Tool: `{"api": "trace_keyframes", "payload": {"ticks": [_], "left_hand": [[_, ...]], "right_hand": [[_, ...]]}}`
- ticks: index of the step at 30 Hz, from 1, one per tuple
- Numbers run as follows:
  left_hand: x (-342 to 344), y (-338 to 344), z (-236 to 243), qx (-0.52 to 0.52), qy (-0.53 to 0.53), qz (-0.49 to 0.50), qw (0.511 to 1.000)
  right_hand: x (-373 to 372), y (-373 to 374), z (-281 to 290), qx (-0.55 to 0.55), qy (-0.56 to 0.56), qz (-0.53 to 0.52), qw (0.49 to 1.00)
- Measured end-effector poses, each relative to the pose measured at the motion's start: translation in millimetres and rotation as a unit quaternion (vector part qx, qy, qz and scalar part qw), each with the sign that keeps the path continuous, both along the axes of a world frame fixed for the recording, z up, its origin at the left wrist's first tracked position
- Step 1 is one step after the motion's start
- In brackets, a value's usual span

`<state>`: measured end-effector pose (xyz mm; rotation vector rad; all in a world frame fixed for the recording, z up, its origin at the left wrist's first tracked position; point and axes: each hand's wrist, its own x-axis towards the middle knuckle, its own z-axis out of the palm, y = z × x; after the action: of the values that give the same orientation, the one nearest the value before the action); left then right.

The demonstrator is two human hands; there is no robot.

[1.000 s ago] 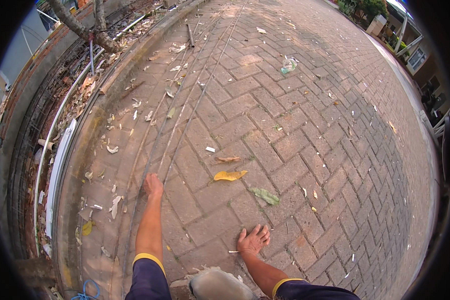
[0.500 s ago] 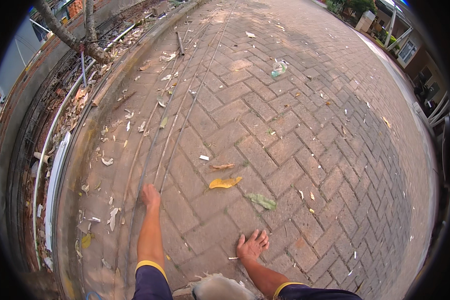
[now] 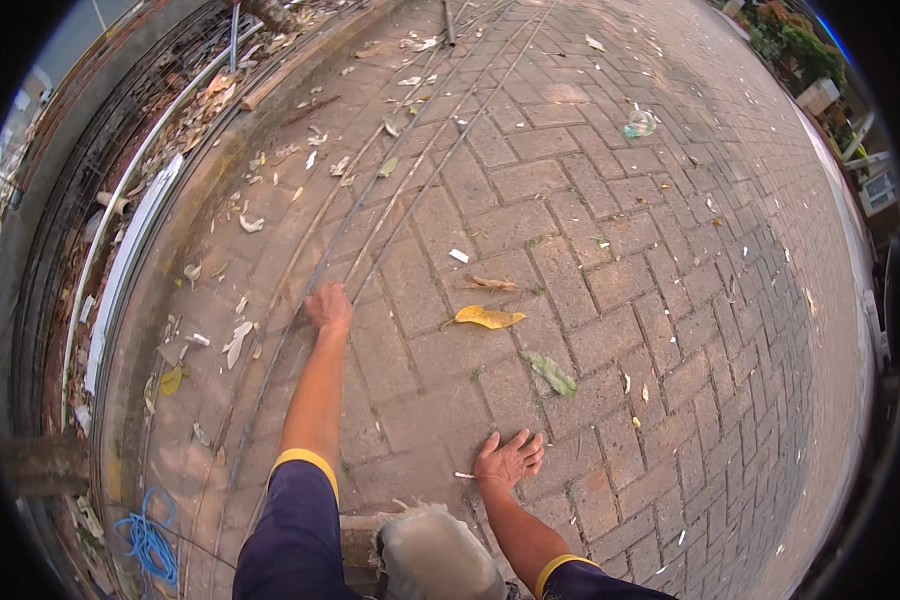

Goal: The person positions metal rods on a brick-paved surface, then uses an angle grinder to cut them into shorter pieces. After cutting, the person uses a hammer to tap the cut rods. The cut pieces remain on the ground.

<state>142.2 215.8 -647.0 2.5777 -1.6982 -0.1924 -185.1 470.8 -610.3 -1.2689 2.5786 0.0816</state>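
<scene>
My left hand [image 3: 327, 303] is at the long thin metal rods [image 3: 423, 191] lying on the brick paving, its fingers curled closed around one of them. My right hand [image 3: 509, 459] rests on the pavers with fingers spread, a small pale stick beside its wrist. Between and beyond my hands lie a yellow leaf [image 3: 489, 317], a dry brown leaf [image 3: 492, 283] and a green leaf [image 3: 548, 373]. A pale, frayed knee [image 3: 436, 555] shows at the bottom between my arms.
A concrete curb [image 3: 116, 440] runs along the left, beside a leaf-strewn trench with white pipes and a white strip [image 3: 126, 270]. Blue rope [image 3: 153, 540] lies at the lower left, a crumpled plastic piece [image 3: 639, 124] farther up the paving. House fronts and shrubs line the far right.
The view has turned, so the paving sits higher and tilted, with more blue rope showing. Both hands look much the same, the left still at the rods, the right still spread on the pavers.
</scene>
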Motion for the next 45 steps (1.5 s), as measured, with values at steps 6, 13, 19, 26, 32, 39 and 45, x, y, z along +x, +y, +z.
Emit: {"api": "trace_keyframes", "payload": {"ticks": [6,13,19,26,32,39,45], "left_hand": [[-19,26,1,-0.118,0.146,0.091,0.978],[-36,77,-3,-0.235,0.132,0.093,0.958],[-25,105,1,-0.178,0.129,0.101,0.97],[-30,135,12,-0.178,0.14,0.121,0.967],[-46,167,24,-0.176,0.184,0.122,0.959],[-59,211,39,-0.242,0.206,0.109,0.942],[-61,258,61,-0.254,0.277,0.139,0.916]], "right_hand": [[0,4,-16,-0.021,0.072,0.033,0.997],[1,3,-15,-0.017,0.102,0.032,0.994],[7,4,-8,-0.023,0.107,0.033,0.993],[11,4,-3,-0.018,0.118,0.025,0.993],[12,4,0,-0.025,0.112,0.031,0.993],[7,5,-6,-0.04,0.127,0.039,0.99],[8,4,-9,-0.035,0.139,0.02,0.989]]}}
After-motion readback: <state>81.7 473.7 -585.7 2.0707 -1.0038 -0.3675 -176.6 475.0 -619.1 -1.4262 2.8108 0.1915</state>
